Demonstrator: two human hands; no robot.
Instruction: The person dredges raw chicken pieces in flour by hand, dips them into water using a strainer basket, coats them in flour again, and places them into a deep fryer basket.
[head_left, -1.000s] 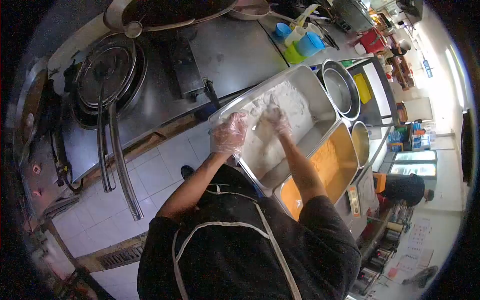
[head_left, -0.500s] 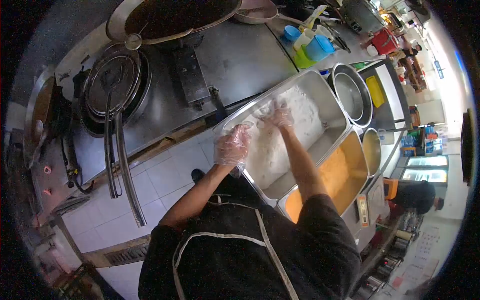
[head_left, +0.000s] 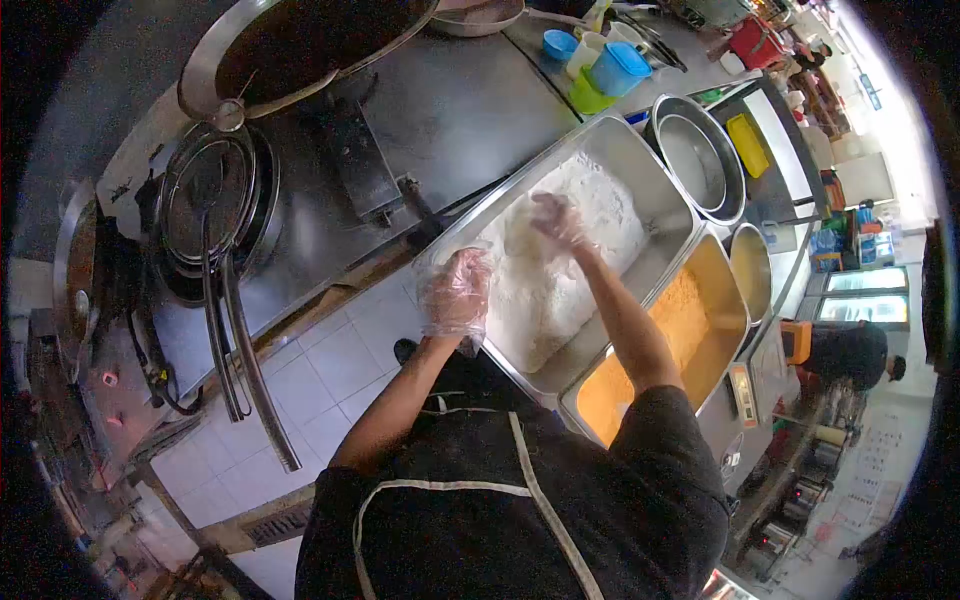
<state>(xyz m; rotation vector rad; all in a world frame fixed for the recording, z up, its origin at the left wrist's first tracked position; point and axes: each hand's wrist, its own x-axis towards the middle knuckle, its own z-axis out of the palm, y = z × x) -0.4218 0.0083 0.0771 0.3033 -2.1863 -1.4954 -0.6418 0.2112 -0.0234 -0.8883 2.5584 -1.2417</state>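
"One steel tray (head_left: 662, 192) is sitting at the centre of the frame, yes?"

"Yes, and it's holding the white powder (head_left: 612, 228). A second tray (head_left: 724, 277) is standing just beside it, right of centre, and carrying orange crumbs (head_left: 688, 308). So I'm counting two."

"And the hands?"

"Two, both wearing clear plastic. The left hand (head_left: 457, 290) is staying near the powder tray's left rim, fingers curling in. I can't tell whether it's gripping anything."

"The right hand (head_left: 560, 222)?"

"That one's reaching over the powder, fingers bending. It's blurring, so I can't tell how far it's opening or whether it's holding any powder."

"What else are you counting?"

"Two blue cups (head_left: 618, 72) and one green cup (head_left: 590, 94) are clustering at the top, right of the middle. One yellow tray (head_left: 747, 146) is lying at the upper right, near a round steel bowl (head_left: 697, 165)."

"On the left?"

"One big wok (head_left: 300, 50) is filling the upper left. Below it, two long handles (head_left: 262, 368) are jutting past the counter (head_left: 460, 105) edge."

"Anyone else?"

"One other person (head_left: 845, 352) is showing at the far right."
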